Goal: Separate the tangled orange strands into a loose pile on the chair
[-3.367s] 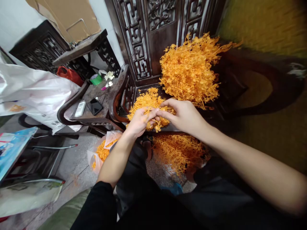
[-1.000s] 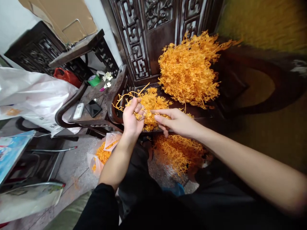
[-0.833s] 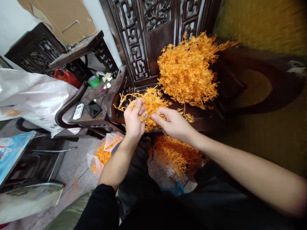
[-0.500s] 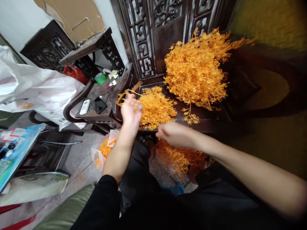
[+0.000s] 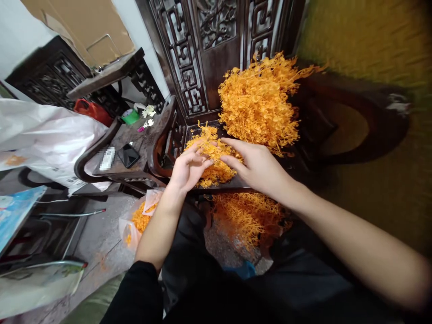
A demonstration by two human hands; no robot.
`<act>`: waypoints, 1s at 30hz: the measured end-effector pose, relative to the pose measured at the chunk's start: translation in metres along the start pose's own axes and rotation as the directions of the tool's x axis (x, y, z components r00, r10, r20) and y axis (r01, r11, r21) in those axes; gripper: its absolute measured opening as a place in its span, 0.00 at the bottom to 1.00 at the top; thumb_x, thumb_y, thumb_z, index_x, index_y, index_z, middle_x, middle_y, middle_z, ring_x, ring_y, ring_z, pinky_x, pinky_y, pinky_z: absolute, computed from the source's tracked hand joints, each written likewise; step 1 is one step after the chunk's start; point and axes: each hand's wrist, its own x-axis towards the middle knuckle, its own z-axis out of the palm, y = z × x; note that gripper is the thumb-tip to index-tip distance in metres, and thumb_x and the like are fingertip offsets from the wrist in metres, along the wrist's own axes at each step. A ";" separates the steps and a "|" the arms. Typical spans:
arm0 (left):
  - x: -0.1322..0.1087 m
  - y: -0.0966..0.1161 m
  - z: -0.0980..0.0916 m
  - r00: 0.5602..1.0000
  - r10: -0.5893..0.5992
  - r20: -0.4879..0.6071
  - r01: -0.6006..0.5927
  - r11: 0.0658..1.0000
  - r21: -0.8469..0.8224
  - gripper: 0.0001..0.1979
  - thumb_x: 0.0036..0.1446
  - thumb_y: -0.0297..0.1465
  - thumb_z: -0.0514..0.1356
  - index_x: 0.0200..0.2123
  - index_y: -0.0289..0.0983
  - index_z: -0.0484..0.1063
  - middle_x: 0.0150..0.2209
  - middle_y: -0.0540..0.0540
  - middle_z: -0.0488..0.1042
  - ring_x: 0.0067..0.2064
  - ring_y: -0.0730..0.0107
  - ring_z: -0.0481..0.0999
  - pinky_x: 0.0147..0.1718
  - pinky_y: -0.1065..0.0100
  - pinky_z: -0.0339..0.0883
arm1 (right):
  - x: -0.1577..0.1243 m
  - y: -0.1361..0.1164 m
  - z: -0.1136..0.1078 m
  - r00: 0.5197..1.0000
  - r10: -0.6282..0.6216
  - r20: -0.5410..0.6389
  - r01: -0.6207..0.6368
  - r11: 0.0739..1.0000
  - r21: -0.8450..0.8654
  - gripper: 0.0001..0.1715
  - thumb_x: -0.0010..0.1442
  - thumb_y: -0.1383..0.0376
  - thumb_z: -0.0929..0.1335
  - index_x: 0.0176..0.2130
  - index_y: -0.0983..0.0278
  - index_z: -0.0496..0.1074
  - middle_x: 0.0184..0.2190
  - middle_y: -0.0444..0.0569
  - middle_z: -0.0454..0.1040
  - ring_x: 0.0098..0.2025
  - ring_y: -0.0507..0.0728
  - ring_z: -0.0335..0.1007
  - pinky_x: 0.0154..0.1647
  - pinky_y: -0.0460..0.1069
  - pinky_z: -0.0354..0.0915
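A small heap of orange dried flower sprigs lies at the front of the dark wooden chair seat. My left hand is over the heap's left side, palm partly turned up, thumb and loosely bent fingers apart. From the right, my right hand reaches over the same heap, its thumb and forefinger spread. Both hands' fingertips are at the sprigs, and I see no sprig gripped in either. Behind the right hand stands a much larger orange bunch with tangled stems.
More orange stems are below the seat edge. A plastic bag with orange pieces sits on the floor. Left, a side table bears a phone, green tape and white flowers. The carved chair back rises behind.
My left hand has let go of the long orange strands and turned over the small heap. My right hand has moved from the seat's front edge up onto the heap and opened.
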 end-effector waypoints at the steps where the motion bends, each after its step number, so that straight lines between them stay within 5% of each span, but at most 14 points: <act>1: -0.001 -0.001 0.000 1.000 0.002 -0.011 -0.002 0.999 0.033 0.28 0.43 0.19 0.59 0.50 0.36 0.78 0.50 0.41 0.80 0.50 0.64 0.79 0.49 0.64 0.75 | 0.000 0.002 0.004 1.000 -0.009 -0.010 0.008 1.000 -0.030 0.28 0.72 0.61 0.66 0.66 0.71 0.71 0.62 0.63 0.75 0.62 0.67 0.75 0.64 0.60 0.69; 5: -0.001 -0.012 0.001 0.987 0.035 -0.156 0.000 0.976 0.218 0.25 0.48 0.20 0.68 0.51 0.39 0.78 0.52 0.43 0.79 0.45 0.67 0.81 0.43 0.66 0.79 | 0.003 0.006 0.012 0.998 0.017 0.058 -0.014 0.998 -0.056 0.24 0.71 0.61 0.67 0.60 0.70 0.74 0.56 0.63 0.79 0.56 0.68 0.78 0.60 0.61 0.70; 11: 0.003 -0.010 -0.009 0.958 0.198 -0.210 -0.103 0.914 0.392 0.23 0.46 0.37 0.78 0.43 0.36 0.77 0.31 0.50 0.75 0.28 0.71 0.78 0.24 0.70 0.75 | 0.012 0.008 0.000 0.985 0.120 0.122 -0.139 0.978 0.156 0.14 0.68 0.58 0.68 0.44 0.65 0.78 0.36 0.53 0.82 0.38 0.60 0.78 0.43 0.54 0.70; 16: -0.001 -0.005 -0.010 0.937 0.334 -0.101 -0.243 0.832 0.499 0.15 0.56 0.40 0.73 0.40 0.39 0.77 0.35 0.47 0.78 0.35 0.71 0.79 0.30 0.73 0.73 | 0.015 0.015 -0.004 0.918 0.234 0.318 -0.380 0.746 0.546 0.17 0.67 0.53 0.69 0.47 0.62 0.73 0.17 0.37 0.63 0.18 0.52 0.61 0.22 0.48 0.60; 19: -0.002 -0.009 -0.008 0.952 0.305 0.001 -0.257 0.800 0.543 0.15 0.55 0.37 0.73 0.45 0.39 0.81 0.41 0.45 0.81 0.42 0.68 0.79 0.41 0.68 0.74 | 0.016 0.016 -0.001 0.901 0.254 0.352 -0.418 0.727 0.545 0.20 0.65 0.53 0.70 0.50 0.63 0.75 0.17 0.37 0.62 0.17 0.52 0.60 0.22 0.48 0.59; 25: 0.001 -0.016 -0.008 0.947 0.309 -0.089 -0.198 0.778 0.596 0.20 0.42 0.31 0.79 0.38 0.36 0.79 0.29 0.52 0.74 0.30 0.76 0.69 0.32 0.72 0.64 | 0.018 0.007 0.006 0.957 0.279 0.074 -0.288 0.899 0.329 0.21 0.66 0.52 0.70 0.50 0.65 0.79 0.24 0.46 0.73 0.29 0.56 0.70 0.30 0.50 0.63; 30: -0.002 -0.013 -0.003 0.969 0.233 -0.083 -0.159 0.844 0.513 0.25 0.33 0.28 0.82 0.33 0.36 0.73 0.32 0.52 0.75 0.31 0.75 0.72 0.32 0.72 0.66 | 0.019 0.001 0.008 0.965 0.217 0.147 -0.254 0.908 0.333 0.18 0.63 0.51 0.73 0.40 0.64 0.79 0.23 0.44 0.72 0.27 0.54 0.68 0.29 0.48 0.60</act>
